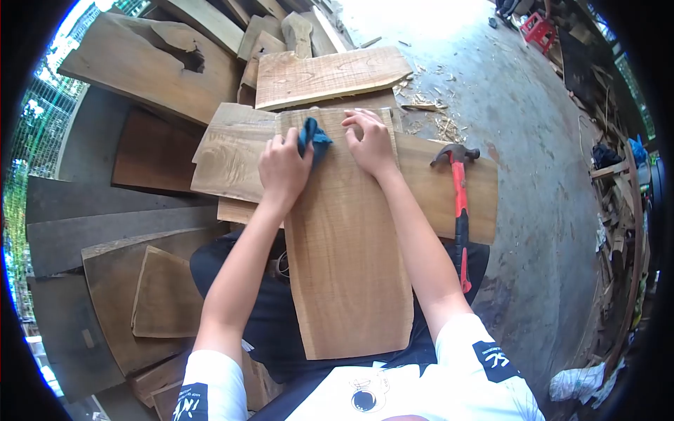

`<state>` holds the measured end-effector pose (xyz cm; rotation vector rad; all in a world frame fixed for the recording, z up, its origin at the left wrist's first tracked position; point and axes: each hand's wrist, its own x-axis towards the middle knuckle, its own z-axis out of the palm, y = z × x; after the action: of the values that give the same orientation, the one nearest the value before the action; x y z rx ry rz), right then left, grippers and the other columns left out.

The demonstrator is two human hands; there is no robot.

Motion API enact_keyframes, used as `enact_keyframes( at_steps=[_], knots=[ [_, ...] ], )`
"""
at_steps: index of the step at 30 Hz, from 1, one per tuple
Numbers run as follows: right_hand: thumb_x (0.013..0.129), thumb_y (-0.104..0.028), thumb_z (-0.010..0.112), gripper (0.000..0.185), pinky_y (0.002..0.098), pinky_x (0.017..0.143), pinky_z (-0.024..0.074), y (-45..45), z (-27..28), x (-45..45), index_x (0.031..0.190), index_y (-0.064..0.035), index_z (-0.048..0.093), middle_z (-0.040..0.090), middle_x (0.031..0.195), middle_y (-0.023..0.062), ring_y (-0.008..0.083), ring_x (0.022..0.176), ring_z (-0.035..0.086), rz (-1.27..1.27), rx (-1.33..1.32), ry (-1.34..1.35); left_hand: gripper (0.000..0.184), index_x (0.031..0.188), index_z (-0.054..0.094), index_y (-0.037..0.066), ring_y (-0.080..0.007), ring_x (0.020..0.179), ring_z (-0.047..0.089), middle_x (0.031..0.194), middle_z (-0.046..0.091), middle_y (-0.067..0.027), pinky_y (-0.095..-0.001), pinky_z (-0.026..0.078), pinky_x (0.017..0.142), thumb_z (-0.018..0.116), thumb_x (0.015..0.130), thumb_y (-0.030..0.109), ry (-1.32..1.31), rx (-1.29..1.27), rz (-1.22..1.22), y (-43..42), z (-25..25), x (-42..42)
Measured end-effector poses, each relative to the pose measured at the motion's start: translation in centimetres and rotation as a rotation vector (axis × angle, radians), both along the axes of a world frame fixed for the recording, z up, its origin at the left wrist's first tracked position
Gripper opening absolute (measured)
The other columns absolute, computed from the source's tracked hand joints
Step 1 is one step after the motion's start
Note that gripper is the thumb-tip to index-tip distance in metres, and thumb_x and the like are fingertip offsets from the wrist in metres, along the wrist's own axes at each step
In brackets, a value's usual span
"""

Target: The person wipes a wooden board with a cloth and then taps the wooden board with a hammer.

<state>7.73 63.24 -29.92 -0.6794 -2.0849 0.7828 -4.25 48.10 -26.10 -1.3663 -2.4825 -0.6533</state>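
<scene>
A long wooden board point(351, 259) lies lengthwise over the person's lap, its far end resting on other boards. My left hand point(283, 168) is closed on a blue cloth point(314, 140) at the board's upper left part. On the upper right part rests my right hand point(371, 142), fingers apart and a little curled, holding nothing. To the right, a claw hammer point(460, 203) with a red and black handle lies on a wide board point(428, 186), its handle end reaching over the right leg.
Many wooden slabs point(161, 63) are stacked ahead and to the left. Wood shavings point(447, 128) lie on the concrete floor point(540, 189) at the right. A red stool point(538, 31) stands far right, and scrap wood lines the right edge.
</scene>
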Motion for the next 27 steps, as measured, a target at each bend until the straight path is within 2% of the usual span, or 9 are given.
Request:
enact_keyframes(
  at_steps=[3,5,7,11,13,19,22,24,27],
  knots=[
    [0.078,-0.004,0.061,0.019,0.0419,0.112,0.0444,0.1,0.1,0.3,0.092,-0.0047,0.074,0.072,0.120,0.0135,0.0328,0.127,0.060,0.025,0.002,0.008,0.034,0.105,0.061,0.004,-0.0379,0.085,0.064,0.089,0.063,-0.0210,-0.0473,0.054,0.072,0.076,0.080,0.023,-0.038,-0.034,-0.198,-1.8,-0.2,5.2],
    [0.076,-0.003,0.060,0.020,0.0419,0.112,0.0449,0.2,0.2,0.3,0.090,-0.0050,0.074,0.074,0.117,0.0133,0.0327,0.126,0.060,0.028,-0.014,0.023,0.037,0.101,0.063,0.007,-0.0342,0.081,0.063,0.084,0.060,-0.0158,-0.0457,0.053,0.069,0.079,0.073,0.024,-0.037,0.037,-0.483,-4.3,-0.8,8.7],
    [0.073,-0.002,0.058,0.020,0.0398,0.108,0.0477,0.3,0.3,0.3,0.086,-0.0046,0.073,0.074,0.112,0.0141,0.0315,0.120,0.063,0.023,0.001,0.060,0.034,0.098,0.065,0.008,-0.0323,0.081,0.064,0.083,0.060,-0.0135,-0.0458,0.053,0.069,0.080,0.072,0.025,-0.061,0.005,-0.516,-4.3,-0.4,7.8],
    [0.075,-0.004,0.059,0.019,0.0397,0.104,0.0506,0.1,0.4,0.6,0.087,-0.0040,0.074,0.076,0.104,0.0125,0.0306,0.114,0.065,0.042,-0.025,0.098,0.027,0.098,0.067,0.008,-0.0363,0.084,0.065,0.087,0.065,-0.0182,-0.0473,0.054,0.070,0.076,0.084,0.029,-0.036,0.003,-0.073,1.0,0.1,1.0],
    [0.076,-0.005,0.060,0.018,0.0396,0.102,0.0516,0.2,0.4,0.6,0.088,-0.0050,0.074,0.076,0.101,0.0119,0.0302,0.112,0.066,0.026,-0.128,0.081,0.028,0.098,0.066,0.007,-0.0367,0.083,0.065,0.087,0.065,-0.0189,-0.0470,0.054,0.070,0.076,0.084,0.030,-0.002,0.008,-0.014,1.3,0.0,2.0],
    [0.078,-0.014,0.066,0.016,0.0408,0.101,0.0514,-0.1,0.7,0.8,0.088,-0.0056,0.075,0.075,0.095,0.0145,0.0317,0.111,0.066,0.026,-0.079,0.058,0.032,0.095,0.062,0.009,-0.0338,0.081,0.064,0.083,0.061,-0.0146,-0.0457,0.053,0.070,0.080,0.072,0.024,-0.085,0.033,-0.647,-5.0,0.1,8.9],
    [0.080,-0.017,0.067,0.016,0.0413,0.102,0.0502,0.0,0.3,0.9,0.088,-0.0054,0.075,0.075,0.094,0.0154,0.0329,0.112,0.065,0.022,-0.048,0.052,0.030,0.090,0.063,0.009,-0.0353,0.080,0.064,0.084,0.063,-0.0158,-0.0469,0.053,0.069,0.081,0.075,0.026,-0.057,0.098,-0.424,-3.3,-0.1,4.3],
    [0.083,-0.018,0.067,0.017,0.0402,0.101,0.0511,0.0,0.9,1.0,0.090,-0.0073,0.078,0.075,0.102,0.0143,0.0312,0.114,0.066,0.043,-0.075,0.021,0.023,0.091,0.063,0.007,-0.0364,0.083,0.064,0.085,0.063,-0.0169,-0.0486,0.053,0.070,0.077,0.082,0.023,-0.094,0.108,-0.079,-1.0,-0.7,1.3],
    [0.082,-0.019,0.068,0.017,0.0406,0.101,0.0506,-0.2,1.2,0.9,0.089,-0.0063,0.077,0.075,0.099,0.0147,0.0316,0.113,0.066,0.036,-0.090,0.033,0.028,0.093,0.062,0.007,-0.0366,0.087,0.062,0.088,0.062,-0.0168,-0.0480,0.052,0.074,0.079,0.079,0.024,-0.105,0.079,-0.095,-1.6,-0.3,4.5]
  ],
)
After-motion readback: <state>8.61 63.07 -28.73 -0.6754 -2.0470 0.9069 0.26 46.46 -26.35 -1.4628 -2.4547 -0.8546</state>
